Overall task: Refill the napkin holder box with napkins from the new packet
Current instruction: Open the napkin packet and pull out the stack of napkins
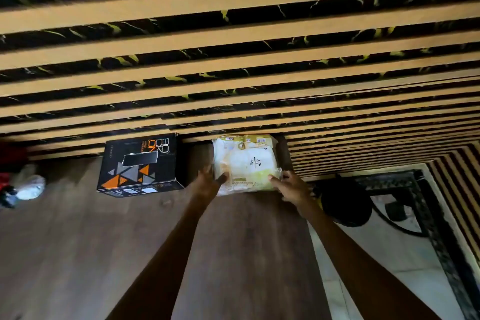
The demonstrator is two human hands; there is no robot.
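— So, where are the hands right now?

— Both are out at arm's length on the packet [245, 163]. The left hand [209, 183] is spread open against its near left corner, fingers splayed and thumb by the edge. The right hand [291, 186] is open too, fingertips touching the near right corner. Neither has closed around it, as far as I can tell; the picture is a bit blurred there.

— And where does the packet sit?

— Flat on the worktop [233, 241], at the far edge, right up against the slatted wall [233, 60]. The box [141, 165], black with orange triangles and a slot in its top, stands just to the left, apart from the packet, also at the wall.

— How will that packet handle?

— I'd judge it light and soft: thin, crinkly plastic wrap over a stack of paper napkins. It should squash and bow if pinched in the middle, and the film looks slick. Taking it by the 2 short sides, palms pressing inward, seems safest.

— Anything nearby to mind?

— A white crumpled thing [31, 187] lies well off to the left, and a dark round object [345, 202] sits past the worktop's right edge. Neither is close to the packet.

— How far along is the task?

— Early, I think. The packet looks sealed.
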